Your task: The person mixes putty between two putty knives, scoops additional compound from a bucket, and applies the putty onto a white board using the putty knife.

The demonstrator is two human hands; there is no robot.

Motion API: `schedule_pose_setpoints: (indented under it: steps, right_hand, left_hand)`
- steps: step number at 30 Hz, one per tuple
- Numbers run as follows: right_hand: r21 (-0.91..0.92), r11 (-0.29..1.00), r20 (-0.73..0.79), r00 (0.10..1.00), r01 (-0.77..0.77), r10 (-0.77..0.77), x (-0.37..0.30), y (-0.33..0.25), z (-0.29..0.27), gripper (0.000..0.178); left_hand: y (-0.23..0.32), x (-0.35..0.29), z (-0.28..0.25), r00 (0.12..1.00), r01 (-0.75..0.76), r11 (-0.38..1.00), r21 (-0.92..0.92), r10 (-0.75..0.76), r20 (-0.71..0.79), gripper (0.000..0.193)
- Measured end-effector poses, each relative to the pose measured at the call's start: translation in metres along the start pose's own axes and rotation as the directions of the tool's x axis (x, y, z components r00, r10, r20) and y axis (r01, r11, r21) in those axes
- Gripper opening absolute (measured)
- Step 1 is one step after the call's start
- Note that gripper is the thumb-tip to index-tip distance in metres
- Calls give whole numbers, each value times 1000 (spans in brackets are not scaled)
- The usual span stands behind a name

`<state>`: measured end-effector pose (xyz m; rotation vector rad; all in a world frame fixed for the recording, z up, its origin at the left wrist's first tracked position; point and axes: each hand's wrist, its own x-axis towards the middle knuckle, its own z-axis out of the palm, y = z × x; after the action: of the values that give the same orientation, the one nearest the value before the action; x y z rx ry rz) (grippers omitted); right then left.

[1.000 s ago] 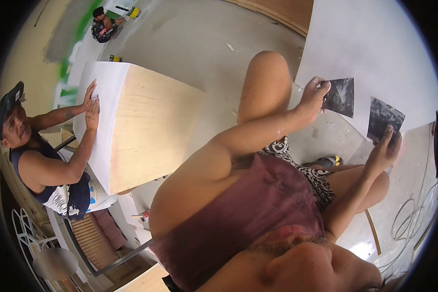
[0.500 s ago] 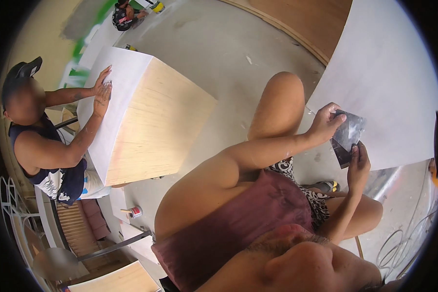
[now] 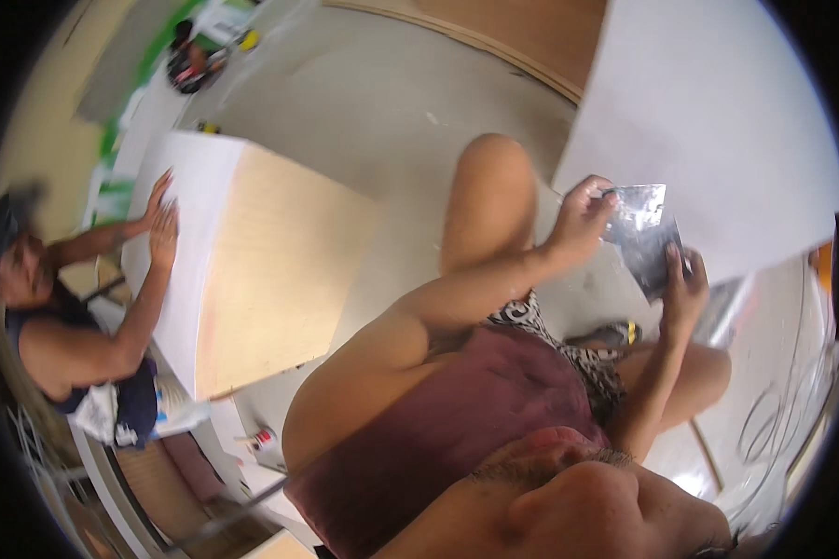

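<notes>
My left hand [image 3: 578,224] pinches a thin, shiny metal putty scraper [image 3: 639,207] by its edge between thumb and fingers. Just below, my right hand [image 3: 685,287] grips a darker flat scraper plate [image 3: 651,265] along its side. The two plates overlap or meet where the shiny one crosses the top of the dark one; whether they touch I cannot tell. Both hands are in front of my bent knees, beside the near left edge of a large white panel [image 3: 718,130]. Pale smears mark the shiny plate.
At left, a co-worker [image 3: 93,326] presses both hands on the white face of a wooden box [image 3: 280,270]. Another person [image 3: 193,63] crouches far off. A small can [image 3: 267,442] stands below the box. Looped cable [image 3: 764,424] lies at right; a brown board [image 3: 503,37] is behind.
My left hand has tilted and raised the shiny scraper, which now catches the light and covers less of the dark plate. The whole view has shifted, with the surroundings lower at left.
</notes>
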<state>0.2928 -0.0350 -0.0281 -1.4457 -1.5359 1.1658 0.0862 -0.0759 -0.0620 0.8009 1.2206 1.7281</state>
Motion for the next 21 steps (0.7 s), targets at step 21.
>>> schedule_pose_setpoints:
  steps: [21]
  right_hand:
    - [145,989,-7,999,36,-35,16,7,-43,25]
  left_hand:
    - [41,5,-25,989,98,959,-264,-124,-82,16]
